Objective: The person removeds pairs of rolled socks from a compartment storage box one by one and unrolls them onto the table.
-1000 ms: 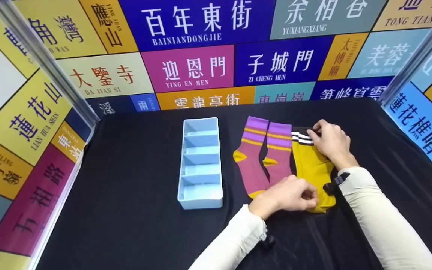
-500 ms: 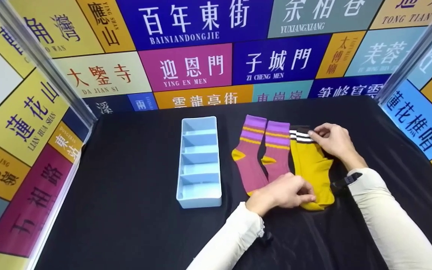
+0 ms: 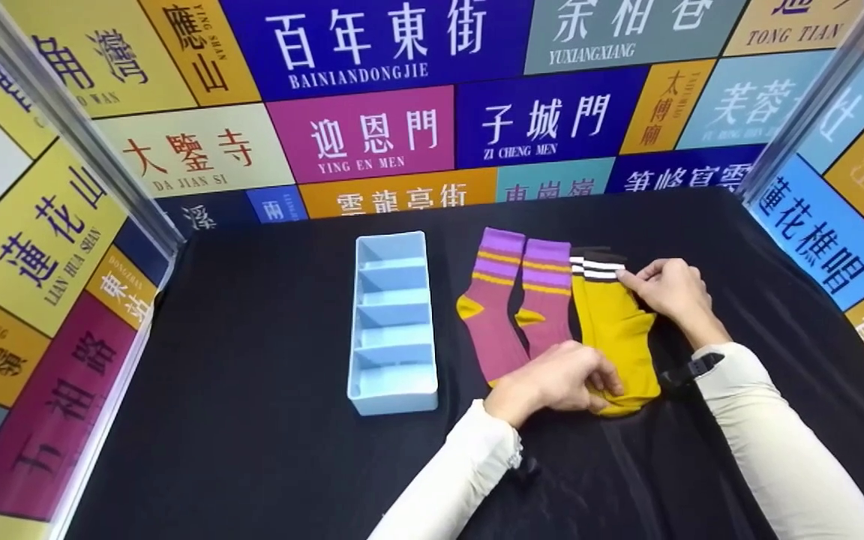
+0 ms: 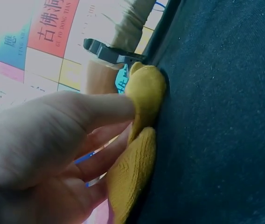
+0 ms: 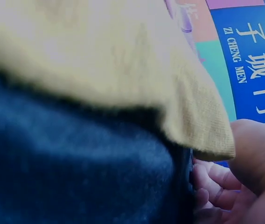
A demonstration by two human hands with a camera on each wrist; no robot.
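Observation:
Two mustard-yellow socks [image 3: 613, 330] with black cuffs and white stripes lie overlapping on the black cloth, in the head view. At their toe end is my left hand [image 3: 563, 379], thumb and fingers curled at the yellow fabric. The left wrist view has the thumb of this left hand [image 4: 53, 135] against a yellow sock's toe [image 4: 144, 93], other fingers behind it. My right hand [image 3: 673, 294] pinches the right edge of the striped cuff. In the right wrist view a sock's heel [image 5: 200, 121] hides part of the right hand [image 5: 258, 172].
Left of the yellow socks lie two pink socks [image 3: 493, 315] with purple cuffs and yellow stripes, one partly behind my left hand. A light blue divided box [image 3: 393, 403] stands farther left on the black cloth [image 3: 252, 375]. Walls printed with signs [image 3: 372, 135] enclose the table.
My right hand has shifted down slightly along the cuff's edge. The left hand's fingers have come in onto the toe end, and the yellow socks lie a little straighter. The view has shifted slightly.

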